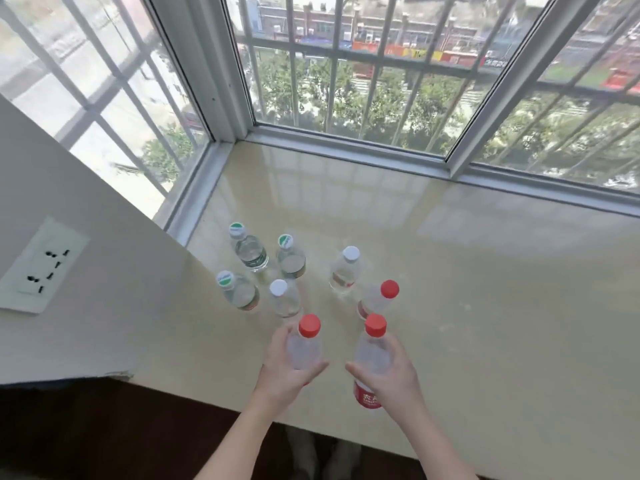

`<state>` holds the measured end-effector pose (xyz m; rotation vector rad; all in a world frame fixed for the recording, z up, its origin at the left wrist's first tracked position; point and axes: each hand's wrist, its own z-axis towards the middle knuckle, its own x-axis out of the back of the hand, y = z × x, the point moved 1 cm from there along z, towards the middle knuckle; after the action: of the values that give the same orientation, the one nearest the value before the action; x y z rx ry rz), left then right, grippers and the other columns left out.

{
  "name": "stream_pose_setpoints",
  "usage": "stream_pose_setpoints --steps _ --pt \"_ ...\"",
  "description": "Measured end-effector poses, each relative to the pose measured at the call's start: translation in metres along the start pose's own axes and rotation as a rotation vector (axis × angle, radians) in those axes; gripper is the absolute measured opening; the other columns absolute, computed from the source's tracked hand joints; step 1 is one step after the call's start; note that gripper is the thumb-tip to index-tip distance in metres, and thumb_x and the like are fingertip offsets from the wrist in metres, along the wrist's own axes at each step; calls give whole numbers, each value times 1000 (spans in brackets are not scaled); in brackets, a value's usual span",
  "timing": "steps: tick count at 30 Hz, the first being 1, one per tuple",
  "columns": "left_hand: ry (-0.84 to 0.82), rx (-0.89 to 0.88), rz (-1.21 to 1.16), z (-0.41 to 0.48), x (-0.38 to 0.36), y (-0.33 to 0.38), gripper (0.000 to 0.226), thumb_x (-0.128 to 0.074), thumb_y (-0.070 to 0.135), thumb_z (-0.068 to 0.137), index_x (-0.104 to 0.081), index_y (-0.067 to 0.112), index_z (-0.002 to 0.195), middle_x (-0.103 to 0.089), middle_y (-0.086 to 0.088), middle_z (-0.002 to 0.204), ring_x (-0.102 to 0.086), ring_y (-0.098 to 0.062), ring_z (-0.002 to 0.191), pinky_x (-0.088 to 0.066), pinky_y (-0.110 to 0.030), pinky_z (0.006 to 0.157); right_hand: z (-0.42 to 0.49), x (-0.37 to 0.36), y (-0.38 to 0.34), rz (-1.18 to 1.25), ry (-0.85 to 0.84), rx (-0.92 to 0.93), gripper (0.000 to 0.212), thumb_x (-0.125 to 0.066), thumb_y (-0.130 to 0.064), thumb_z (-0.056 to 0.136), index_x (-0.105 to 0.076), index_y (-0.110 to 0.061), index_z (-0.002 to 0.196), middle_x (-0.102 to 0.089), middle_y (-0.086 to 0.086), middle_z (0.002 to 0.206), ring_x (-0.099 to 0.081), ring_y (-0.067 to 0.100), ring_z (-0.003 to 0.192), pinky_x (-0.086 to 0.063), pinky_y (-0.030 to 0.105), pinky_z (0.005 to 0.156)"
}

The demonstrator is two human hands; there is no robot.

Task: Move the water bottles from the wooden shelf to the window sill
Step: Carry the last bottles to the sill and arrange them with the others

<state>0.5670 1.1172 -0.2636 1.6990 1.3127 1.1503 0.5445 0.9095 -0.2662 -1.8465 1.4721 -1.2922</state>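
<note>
My left hand (284,372) grips a clear red-capped water bottle (306,341) round its body, near the front of the beige window sill (485,306). My right hand (391,372) grips a second red-capped bottle (372,355) with a red label. Both bottles are upright; whether they touch the sill I cannot tell. Just beyond them several bottles stand on the sill: three with green-and-white caps (247,251), two with white caps (346,271) and one with a red cap (379,299). The wooden shelf is out of view.
A white wall (86,237) with a double power socket (45,268) borders the sill on the left. Barred windows (346,81) close the back and left. The sill's right part (519,271) is bare. Dark floor lies below the front edge.
</note>
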Motion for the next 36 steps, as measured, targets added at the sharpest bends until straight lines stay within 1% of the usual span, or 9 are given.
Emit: stream_pose_setpoints --steps 3,6,8,10,13,20,25,30,36 --pt "15 2 29 13 -6 -24 65 -92 27 63 -55 39 115 -64 22 114 -57 0 114 -46 -27 100 17 -13 21 11 22 2 64 -95 -41 53 -59 -44 106 -65 -23 104 -60 -11 93 -45 9 79" --pt "19 19 46 26 -10 -37 68 -92 27 63 -54 43 118 -64 25 115 -55 7 114 -44 -21 98 34 -23 39 54 8 -1 79 -93 -59 44 -57 -49 114 -70 -10 100 -62 16 83 -51 38 81" --pt "14 26 47 33 -12 -46 69 -92 27 63 -55 42 119 -64 20 118 -57 3 115 -45 -17 93 40 -26 43 39 28 39 80 -95 -52 47 -57 -49 117 -70 -15 106 -66 15 96 -52 36 88" --pt "12 26 42 37 -15 -53 66 -92 24 63 -57 38 117 -66 17 114 -60 -3 112 -48 -17 89 44 -27 43 11 49 94 73 -94 -43 52 -56 -49 115 -68 -21 112 -62 2 109 -49 29 95" --pt "-8 10 57 40 -20 -54 62 -91 17 63 -59 35 112 -66 21 106 -62 -3 106 -47 -21 93 46 -27 42 -12 73 143 69 -94 -33 58 -56 -44 114 -66 -23 109 -61 -1 106 -51 30 95" --pt "-21 -42 119 45 -28 -53 64 -92 16 62 -58 34 113 -63 26 107 -62 0 100 -43 -10 87 47 -28 46 -7 94 182 70 -94 -28 60 -54 -44 116 -62 -25 114 -60 2 108 -50 34 96" --pt "-60 -68 167 45 -32 -53 65 -90 19 62 -56 36 114 -63 24 105 -62 -1 98 -43 -10 84 47 -26 53 -4 98 160 73 -94 -25 58 -53 -43 116 -63 -23 108 -61 1 102 -51 33 93" --pt "-67 -113 192 44 -32 -58 70 -90 24 63 -52 34 121 -63 19 116 -59 -8 113 -44 -24 99 46 -28 59 -6 88 134 77 -95 -25 56 -51 -41 117 -61 -22 112 -60 3 103 -50 33 94" --pt "-53 -111 263 40 -28 -60 80 -87 37 63 -45 37 130 -56 22 129 -51 -3 125 -40 -28 107 42 -24 57 -11 57 131 87 -95 -29 56 -46 -42 127 -57 -29 117 -56 -5 110 -44 19 92"
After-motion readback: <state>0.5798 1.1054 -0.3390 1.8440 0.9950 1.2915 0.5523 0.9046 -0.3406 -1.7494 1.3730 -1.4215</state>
